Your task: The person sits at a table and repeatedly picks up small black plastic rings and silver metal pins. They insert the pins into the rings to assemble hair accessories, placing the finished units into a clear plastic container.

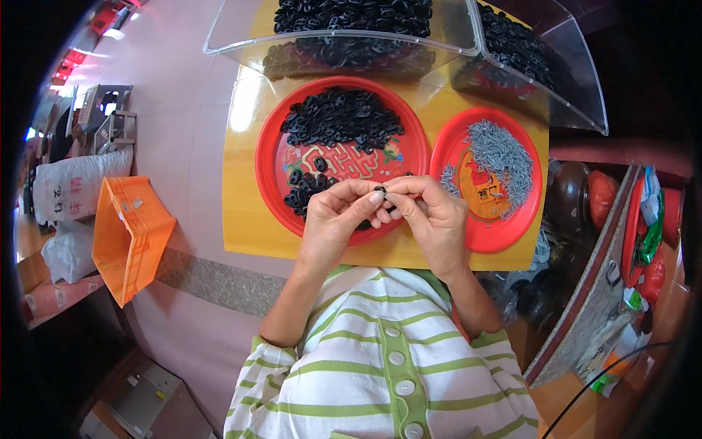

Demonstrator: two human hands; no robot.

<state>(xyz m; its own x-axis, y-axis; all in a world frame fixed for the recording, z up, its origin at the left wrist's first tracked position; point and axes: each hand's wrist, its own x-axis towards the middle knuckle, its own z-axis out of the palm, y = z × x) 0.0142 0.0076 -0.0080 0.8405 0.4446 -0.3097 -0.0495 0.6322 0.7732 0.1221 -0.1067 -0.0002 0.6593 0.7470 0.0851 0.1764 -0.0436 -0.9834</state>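
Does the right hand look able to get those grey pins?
Probably yes: the right hand is close beside the smaller red plate, and nothing seems to block the grey pins. It's busy with a small black piece, though.

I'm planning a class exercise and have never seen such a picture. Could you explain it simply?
There is no machine: a person works with two bare hands. The one picture comes from a wide lens worn on the head, looking down, so straight edges bend. On the yellow table, a large red tray carries small black pieces, and a smaller red tray holds slim grey pieces. Clear boxes behind hold more black pieces. The left hand and right hand meet at their fingertips, pinching a tiny black piece.
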